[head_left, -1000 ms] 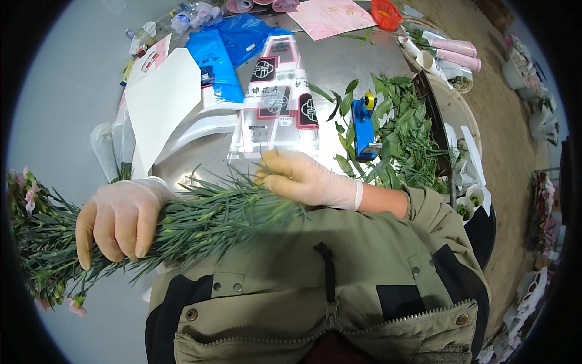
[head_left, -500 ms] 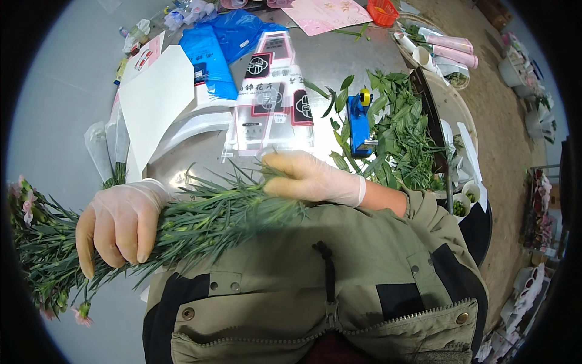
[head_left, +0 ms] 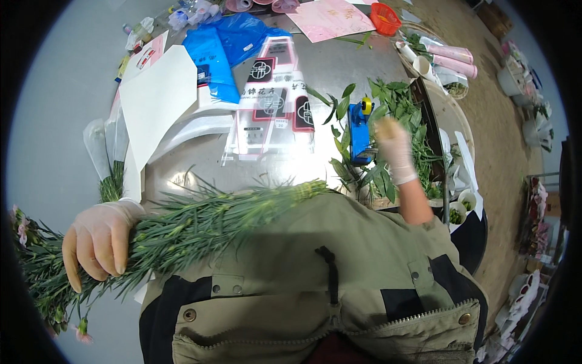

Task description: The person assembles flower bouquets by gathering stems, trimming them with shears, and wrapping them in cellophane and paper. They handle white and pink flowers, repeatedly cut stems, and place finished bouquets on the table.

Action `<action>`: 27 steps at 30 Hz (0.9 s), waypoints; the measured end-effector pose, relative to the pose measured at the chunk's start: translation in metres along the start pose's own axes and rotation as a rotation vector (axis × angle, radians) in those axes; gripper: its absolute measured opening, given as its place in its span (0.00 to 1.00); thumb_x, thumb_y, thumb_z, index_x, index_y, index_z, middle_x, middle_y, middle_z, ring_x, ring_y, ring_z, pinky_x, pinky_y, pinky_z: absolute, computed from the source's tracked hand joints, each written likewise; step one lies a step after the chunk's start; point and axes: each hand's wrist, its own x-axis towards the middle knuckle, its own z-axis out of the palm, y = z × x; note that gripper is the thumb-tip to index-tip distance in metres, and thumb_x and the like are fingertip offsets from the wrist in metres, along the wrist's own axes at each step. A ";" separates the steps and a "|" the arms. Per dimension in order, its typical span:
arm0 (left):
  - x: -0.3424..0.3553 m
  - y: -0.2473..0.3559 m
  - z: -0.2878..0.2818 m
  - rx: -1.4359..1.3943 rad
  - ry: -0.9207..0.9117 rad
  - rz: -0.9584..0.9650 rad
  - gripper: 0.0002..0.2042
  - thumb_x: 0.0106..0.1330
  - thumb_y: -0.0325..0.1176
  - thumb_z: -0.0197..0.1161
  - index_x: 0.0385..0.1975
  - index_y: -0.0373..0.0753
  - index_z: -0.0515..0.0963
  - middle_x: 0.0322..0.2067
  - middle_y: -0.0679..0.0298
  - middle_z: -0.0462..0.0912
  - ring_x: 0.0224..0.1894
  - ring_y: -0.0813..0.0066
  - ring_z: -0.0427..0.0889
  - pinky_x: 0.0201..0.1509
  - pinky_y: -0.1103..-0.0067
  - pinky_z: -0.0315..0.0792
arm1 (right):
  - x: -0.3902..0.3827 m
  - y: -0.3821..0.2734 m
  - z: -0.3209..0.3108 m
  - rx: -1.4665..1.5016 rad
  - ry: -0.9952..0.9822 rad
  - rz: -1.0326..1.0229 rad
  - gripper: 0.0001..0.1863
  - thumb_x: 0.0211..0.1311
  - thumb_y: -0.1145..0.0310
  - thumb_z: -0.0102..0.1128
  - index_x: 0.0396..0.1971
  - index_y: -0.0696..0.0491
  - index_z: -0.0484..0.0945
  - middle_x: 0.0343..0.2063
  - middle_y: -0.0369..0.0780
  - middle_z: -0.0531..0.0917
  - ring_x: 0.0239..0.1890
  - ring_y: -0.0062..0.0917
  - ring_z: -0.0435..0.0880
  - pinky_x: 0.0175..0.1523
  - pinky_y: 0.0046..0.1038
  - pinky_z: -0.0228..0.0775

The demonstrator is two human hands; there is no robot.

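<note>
My gloved left hand (head_left: 96,242) is curled over a long bunch of leafy green stems (head_left: 200,227), with pink flowers (head_left: 83,337) at its far left end. The bunch lies across the front of my olive jacket. My gloved right hand (head_left: 391,139) is beside the blue tape dispenser (head_left: 361,136) with yellow tape, over the loose leaves (head_left: 412,106); it is smeared by motion, and I cannot tell whether it holds anything.
The metal table (head_left: 200,158) carries white paper (head_left: 157,103), clear printed sleeves (head_left: 270,97), blue plastic (head_left: 212,60), pink sheets (head_left: 327,21) and a red basket (head_left: 384,18). Wrapped bundles (head_left: 448,54) lie at right; buckets (head_left: 512,82) stand on the floor beyond.
My right hand has left the stem ends and moved right to beside the tape dispenser. My left hand and the bunch have shifted down and left in view.
</note>
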 end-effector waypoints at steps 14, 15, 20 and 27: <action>-0.028 -0.037 -0.021 0.108 0.363 0.157 0.09 0.74 0.32 0.48 0.49 0.41 0.73 0.28 0.65 0.78 0.32 0.74 0.80 0.53 0.74 0.73 | -0.001 -0.136 -0.047 0.423 -0.652 -0.458 0.38 0.53 0.66 0.64 0.66 0.54 0.62 0.64 0.42 0.69 0.64 0.32 0.69 0.67 0.32 0.60; -0.028 -0.042 -0.019 0.111 0.417 0.162 0.10 0.74 0.32 0.48 0.50 0.41 0.72 0.28 0.65 0.77 0.33 0.74 0.79 0.53 0.75 0.72 | -0.003 -0.161 -0.022 0.479 -0.714 -0.639 0.39 0.55 0.63 0.65 0.67 0.53 0.60 0.60 0.43 0.72 0.59 0.34 0.73 0.63 0.33 0.64; -0.024 -0.049 -0.008 0.175 0.607 0.158 0.12 0.75 0.34 0.48 0.53 0.40 0.70 0.30 0.66 0.74 0.34 0.74 0.76 0.53 0.75 0.67 | -0.020 -0.210 0.025 0.721 -0.724 -0.652 0.28 0.57 0.67 0.65 0.58 0.56 0.70 0.43 0.44 0.76 0.43 0.35 0.76 0.52 0.36 0.68; -0.033 -0.060 -0.006 0.149 0.852 0.175 0.15 0.74 0.37 0.48 0.54 0.37 0.70 0.27 0.66 0.69 0.32 0.73 0.71 0.51 0.73 0.63 | -0.028 -0.195 0.036 0.496 -0.232 -0.731 0.09 0.58 0.72 0.60 0.37 0.55 0.73 0.35 0.43 0.75 0.41 0.41 0.74 0.46 0.35 0.67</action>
